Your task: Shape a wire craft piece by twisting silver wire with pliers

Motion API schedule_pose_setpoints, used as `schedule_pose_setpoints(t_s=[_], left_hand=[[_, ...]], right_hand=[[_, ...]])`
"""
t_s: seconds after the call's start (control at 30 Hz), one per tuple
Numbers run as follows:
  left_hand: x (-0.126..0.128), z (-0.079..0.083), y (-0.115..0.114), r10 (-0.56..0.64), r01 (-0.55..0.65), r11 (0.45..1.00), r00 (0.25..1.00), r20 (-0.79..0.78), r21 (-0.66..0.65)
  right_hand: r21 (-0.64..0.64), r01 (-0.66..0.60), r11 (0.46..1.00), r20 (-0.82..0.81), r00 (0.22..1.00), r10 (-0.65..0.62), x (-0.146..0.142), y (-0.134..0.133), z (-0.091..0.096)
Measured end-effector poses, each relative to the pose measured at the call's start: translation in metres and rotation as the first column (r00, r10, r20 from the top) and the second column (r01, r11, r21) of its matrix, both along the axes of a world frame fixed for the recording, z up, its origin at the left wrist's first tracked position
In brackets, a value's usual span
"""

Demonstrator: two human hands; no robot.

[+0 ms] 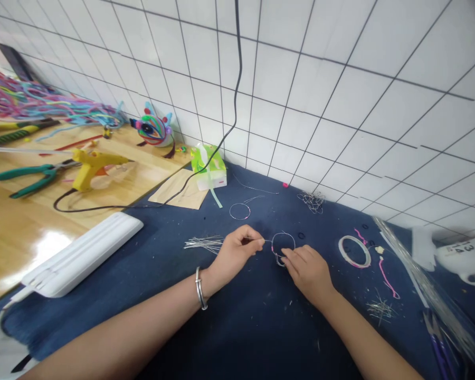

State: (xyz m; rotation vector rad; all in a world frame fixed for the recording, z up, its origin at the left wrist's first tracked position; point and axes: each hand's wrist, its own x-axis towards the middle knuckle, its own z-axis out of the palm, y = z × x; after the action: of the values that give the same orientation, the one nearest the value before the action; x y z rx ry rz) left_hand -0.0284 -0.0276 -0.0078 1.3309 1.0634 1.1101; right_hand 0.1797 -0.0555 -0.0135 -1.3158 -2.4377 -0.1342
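Left hand (239, 248) pinches a wire (266, 241) between thumb and forefinger, forearm slanting inward. Right hand (307, 270), palm down, fingers curled, grips a wire ring (272, 248).

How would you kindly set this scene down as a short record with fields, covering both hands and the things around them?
Left hand: pinches a thin wire; silver bangle on the wrist
Right hand: holds a wire ring with pink marks
Beyond the hands: a second wire ring, lying flat
Beside the left hand: a bundle of straight wires
Surface under the work: dark blue cloth
Wooden table, left: yellow glue gun, green-handled pliers
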Motion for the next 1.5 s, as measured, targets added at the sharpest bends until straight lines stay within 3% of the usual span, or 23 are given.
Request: schedule_pose_setpoints(t_s=[0.13,0.3,0.43,0.63,0.73,0.9,1.1,1.3,1.5], left_hand=[[-0.004,0.008,-0.001,0.055,-0.056,0.998,0.996,0.066,0.006],[0.0,0.012,-0.009,-0.005,-0.004,0.996,0.995,0.101,0.084],[0.001,0.016,-0.014,-0.1,0.087,0.993,0.979,0.175,0.081],[0.003,0.017,-0.02,-0.33,0.341,0.94,0.908,0.258,0.004],[0.004,0.017,-0.021,-0.345,0.363,0.931,0.907,0.242,-0.035],[0.005,0.014,-0.017,-0.307,0.324,0.945,0.924,0.228,-0.041],[0.007,0.013,-0.017,-0.293,0.299,0.954,0.937,0.19,-0.001],[0.01,0.012,-0.019,-0.233,0.234,0.972,0.968,0.09,-0.007],[0.008,0.007,-0.016,-0.213,0.215,0.976,0.976,-0.052,0.031]], right_hand=[[-0.279,0.143,0.95,-0.163,0.967,-0.194,-0.004,-0.001,0.003],[-0.574,0.027,0.819,-0.37,0.883,-0.288,-0.013,-0.005,0.02],[-0.64,-0.085,0.764,-0.459,0.839,-0.291,-0.016,-0.007,0.029],[-0.676,-0.242,0.696,-0.534,0.812,-0.237,-0.02,-0.012,0.035],[-0.7,-0.316,0.64,-0.586,0.767,-0.261,-0.019,-0.013,0.034],[-0.744,-0.446,0.498,-0.661,0.6,-0.45,-0.019,-0.013,0.029],[-0.739,-0.486,0.466,-0.673,0.501,-0.545,-0.021,-0.014,0.025],[-0.718,-0.444,0.536,-0.696,0.476,-0.538,-0.022,-0.014,0.019],[-0.699,-0.402,0.591,-0.701,0.546,-0.459,-0.023,-0.014,0.017]])
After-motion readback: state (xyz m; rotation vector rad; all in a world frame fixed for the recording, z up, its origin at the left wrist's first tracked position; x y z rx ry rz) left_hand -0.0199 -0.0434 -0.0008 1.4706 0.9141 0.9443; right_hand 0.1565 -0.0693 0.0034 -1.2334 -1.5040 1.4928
